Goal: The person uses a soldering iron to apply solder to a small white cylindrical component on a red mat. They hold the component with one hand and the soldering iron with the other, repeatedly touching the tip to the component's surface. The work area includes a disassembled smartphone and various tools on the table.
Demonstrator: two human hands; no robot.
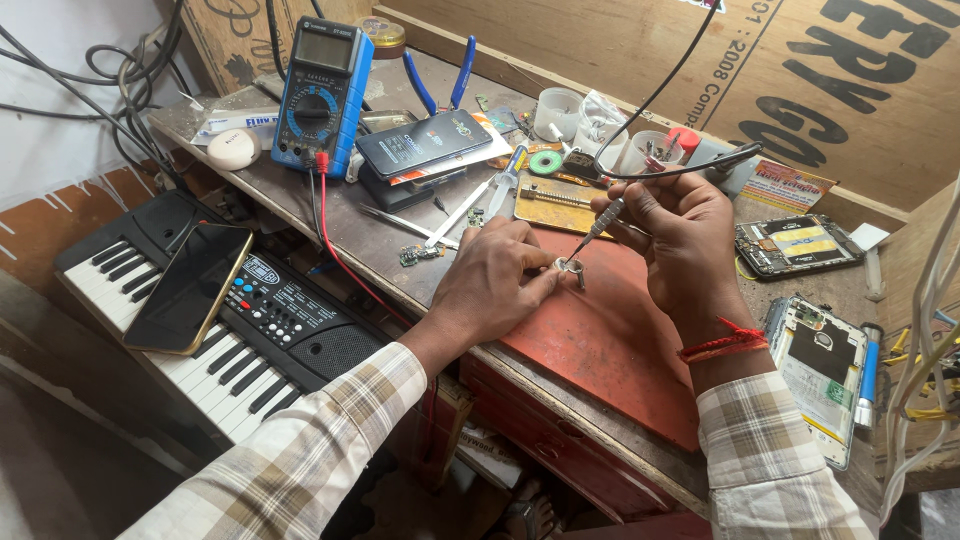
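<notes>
My left hand [497, 277] pinches a small silver metal part [571, 266] against a red mat [600, 330] on the workbench. My right hand [682, 240] grips a thin soldering iron [606, 216] like a pen, its tip touching the small part. The iron's black cable [665, 85] loops up and away behind my right hand. A red thread band circles my right wrist. Both sleeves are checked.
A blue multimeter [323, 95] with red lead, a dark phone [425, 143], tweezers [405, 223] and blue pliers [440, 85] lie behind. Two opened phones [797, 245] [820, 375] sit at right. A small keyboard [200, 330] with a phone [190, 288] on it stands at left.
</notes>
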